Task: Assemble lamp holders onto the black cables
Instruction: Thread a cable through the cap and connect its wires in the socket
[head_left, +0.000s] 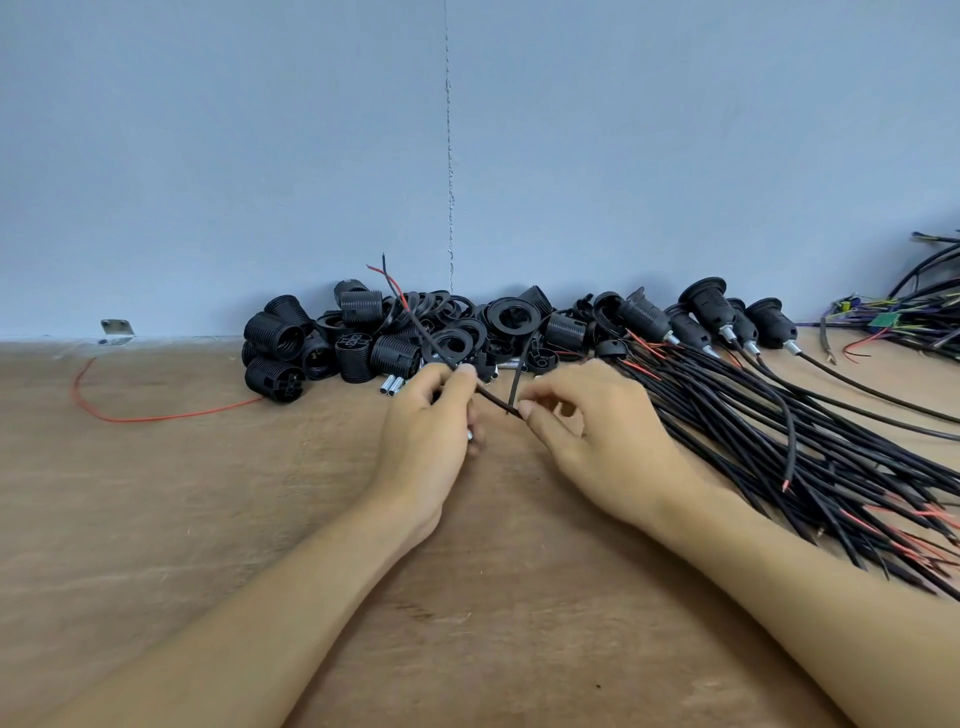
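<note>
My left hand (431, 431) pinches a black cable (415, 325) between thumb and fingers; its red and black wire ends rise toward the wall. A small silver tube (470, 434) shows in that hand's curled lower fingers. My right hand (592, 431) pinches the same cable lower down, close beside the left hand. A pile of black lamp holder parts (363, 338) lies along the wall behind both hands. A thick bundle of black cables (779, 447) fans out to the right, under my right forearm.
Several assembled lamp holders on cables (711, 312) lie at the back right. Coloured wiring with a green board (888, 319) sits far right. A loose red wire (156, 415) curves on the wooden table (208, 519) at left. Silver tubes (392, 385) lie by the pile.
</note>
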